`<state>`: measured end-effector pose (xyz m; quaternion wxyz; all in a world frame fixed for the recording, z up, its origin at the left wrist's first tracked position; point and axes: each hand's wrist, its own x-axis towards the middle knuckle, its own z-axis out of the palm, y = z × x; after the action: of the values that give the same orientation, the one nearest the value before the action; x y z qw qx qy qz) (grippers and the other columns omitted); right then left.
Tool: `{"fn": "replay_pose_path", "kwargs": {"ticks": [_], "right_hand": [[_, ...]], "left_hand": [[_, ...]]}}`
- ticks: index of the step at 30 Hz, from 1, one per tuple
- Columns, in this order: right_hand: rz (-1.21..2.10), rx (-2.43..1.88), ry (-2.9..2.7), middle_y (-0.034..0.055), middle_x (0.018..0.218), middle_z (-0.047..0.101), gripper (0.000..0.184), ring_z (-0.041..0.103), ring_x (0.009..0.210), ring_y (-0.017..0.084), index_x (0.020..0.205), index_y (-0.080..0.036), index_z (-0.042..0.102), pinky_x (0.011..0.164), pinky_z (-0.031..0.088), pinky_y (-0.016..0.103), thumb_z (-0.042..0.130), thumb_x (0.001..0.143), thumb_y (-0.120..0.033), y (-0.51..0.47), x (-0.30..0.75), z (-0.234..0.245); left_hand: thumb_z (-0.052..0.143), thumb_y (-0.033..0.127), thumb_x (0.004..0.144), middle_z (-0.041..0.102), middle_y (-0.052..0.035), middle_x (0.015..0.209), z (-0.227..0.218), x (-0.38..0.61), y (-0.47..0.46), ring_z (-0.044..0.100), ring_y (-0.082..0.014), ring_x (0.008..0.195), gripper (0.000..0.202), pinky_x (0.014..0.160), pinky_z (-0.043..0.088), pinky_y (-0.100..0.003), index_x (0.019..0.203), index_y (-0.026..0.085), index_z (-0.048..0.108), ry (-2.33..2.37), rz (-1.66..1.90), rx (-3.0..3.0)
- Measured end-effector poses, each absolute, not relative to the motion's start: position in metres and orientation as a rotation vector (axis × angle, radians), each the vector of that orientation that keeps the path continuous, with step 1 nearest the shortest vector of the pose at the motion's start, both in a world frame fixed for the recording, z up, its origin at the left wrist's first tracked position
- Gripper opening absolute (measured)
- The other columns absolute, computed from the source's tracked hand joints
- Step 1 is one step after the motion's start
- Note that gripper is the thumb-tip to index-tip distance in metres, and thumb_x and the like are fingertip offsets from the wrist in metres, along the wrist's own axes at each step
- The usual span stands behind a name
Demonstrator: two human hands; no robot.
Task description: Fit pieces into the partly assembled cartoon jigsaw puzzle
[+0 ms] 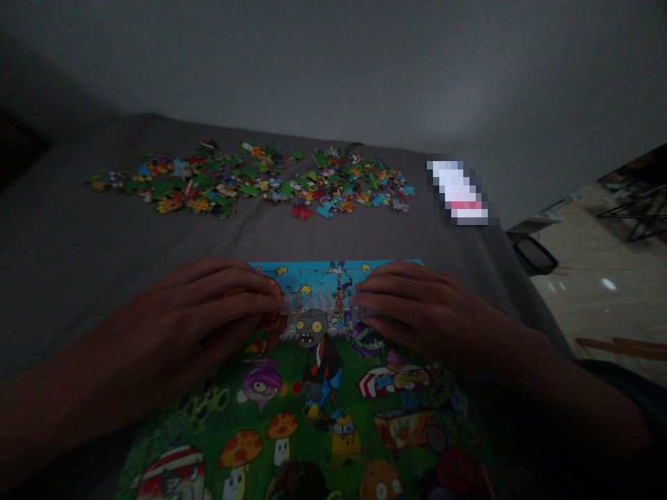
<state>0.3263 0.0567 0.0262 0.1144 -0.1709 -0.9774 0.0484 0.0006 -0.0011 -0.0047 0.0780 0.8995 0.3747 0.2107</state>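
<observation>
A colourful cartoon jigsaw picture [317,410] lies in front of me, with a zombie figure, mushrooms and a blue strip along its far edge. My left hand [224,305] rests over its upper left part, fingers stretched out towards the middle. Over the upper right part is my right hand [406,302], its fingers slightly apart and pointing inward. A gap with the zombie's head separates the two hands. No piece shows in either hand; the undersides of the fingers are hidden.
Beyond the picture, many loose jigsaw pieces [250,184] are spread in a wide band on the grey cloth [250,236]. A blurred-out phone-like object [458,191] lies at their right. A pale wall [323,69] rises behind. At the right, the cloth drops off towards a tiled floor [588,257].
</observation>
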Motion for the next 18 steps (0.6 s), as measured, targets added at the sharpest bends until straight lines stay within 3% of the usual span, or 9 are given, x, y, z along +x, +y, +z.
{"fn": "replay_pose_path", "kwargs": {"ticks": [18], "right_hand": [[0.043,-0.456,-2.918,0.0145,0.11,0.073,0.025,0.067,0.106,0.026,0.112,-0.014,0.073,0.091,0.059,0.045,0.051,0.105,-0.021,0.0589,0.333,0.0297]], "left_hand": [[0.049,0.021,0.104,0.064,0.0036,0.13,-0.0017,0.0017,-0.0011,0.057,-0.0127,0.119,0.029,0.098,0.046,-0.027,0.128,0.032,0.062,1.086,0.622,2.701]]}}
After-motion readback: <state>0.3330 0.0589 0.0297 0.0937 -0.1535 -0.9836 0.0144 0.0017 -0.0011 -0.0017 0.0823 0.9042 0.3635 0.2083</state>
